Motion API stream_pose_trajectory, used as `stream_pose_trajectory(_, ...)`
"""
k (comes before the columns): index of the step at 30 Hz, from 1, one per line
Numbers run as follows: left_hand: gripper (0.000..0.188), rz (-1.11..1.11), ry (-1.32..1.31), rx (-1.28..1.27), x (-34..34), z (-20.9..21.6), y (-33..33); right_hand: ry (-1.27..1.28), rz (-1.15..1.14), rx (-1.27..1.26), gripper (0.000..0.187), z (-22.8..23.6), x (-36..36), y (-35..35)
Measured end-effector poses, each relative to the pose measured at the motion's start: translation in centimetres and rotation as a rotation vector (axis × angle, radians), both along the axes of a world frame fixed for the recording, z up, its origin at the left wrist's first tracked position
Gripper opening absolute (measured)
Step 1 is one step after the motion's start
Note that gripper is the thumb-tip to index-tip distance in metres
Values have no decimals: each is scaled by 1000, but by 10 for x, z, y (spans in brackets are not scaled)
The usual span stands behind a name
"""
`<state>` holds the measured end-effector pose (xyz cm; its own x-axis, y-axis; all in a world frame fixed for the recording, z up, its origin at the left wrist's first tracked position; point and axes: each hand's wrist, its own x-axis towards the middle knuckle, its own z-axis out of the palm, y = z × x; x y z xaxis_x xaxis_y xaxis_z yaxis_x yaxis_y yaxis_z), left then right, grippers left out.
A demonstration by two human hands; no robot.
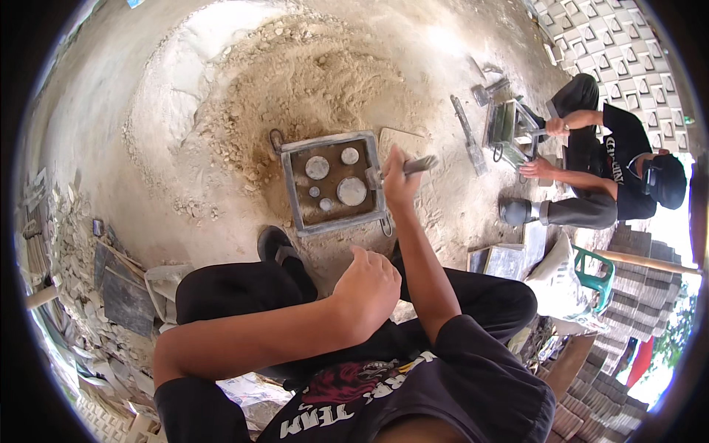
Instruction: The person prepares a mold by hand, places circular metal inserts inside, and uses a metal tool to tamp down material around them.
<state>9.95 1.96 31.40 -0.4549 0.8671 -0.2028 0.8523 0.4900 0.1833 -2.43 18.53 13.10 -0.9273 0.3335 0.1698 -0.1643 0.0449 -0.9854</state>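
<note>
Two hands at work: both belong to the person crouching over a square mould on the sandy ground, seen from the head view.
Right hand (399,182): closed tight around a grey metal tool (418,165), held just at the right edge of the mould.
Left hand (367,290): curled into a loose fist, holding nothing I can see, hovering above the knees and well apart from the mould.
Square mould (334,182): grey metal frame lying flat on the ground, brown fill inside, with several pale round discs (351,190) of differing size set in it.
Sand heap (310,74): pale, lumpy, spread behind the mould and touching its far edge.
Black shoe (275,244): planted just near the mould's front left corner.
Flat board (402,139): tan, lying just beyond the mould's right corner.
Co-worker (613,162): another person in dark clothes, crouched at the right, both hands on a second metal frame (509,125).
Long trowel-like tool (468,136): lying on the ground between the two moulds.
White sack (557,277): slumped at the right, beside a green plastic chair (597,275).
Patterned blocks (620,44): pale squares laid in rows at the upper right.
Stacked bricks (642,284): grey piles at the right edge.
Rubble (74,244): broken pale pieces heaped at the left.
</note>
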Motion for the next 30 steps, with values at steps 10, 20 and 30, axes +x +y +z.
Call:
stream_pose_trajectory(10,31,-49,-18,33,14,4,3,-66,-108,150,43,-22,46,0)
stream_pose_trajectory(20,27,-70,-79,-10,20,-3,8,-238,-209,-3,46,-20,72,-8)
stream_pose_trajectory(30,33,-73,-82,-89,13,1,10,-77,81,456,46,-10,68,-3)
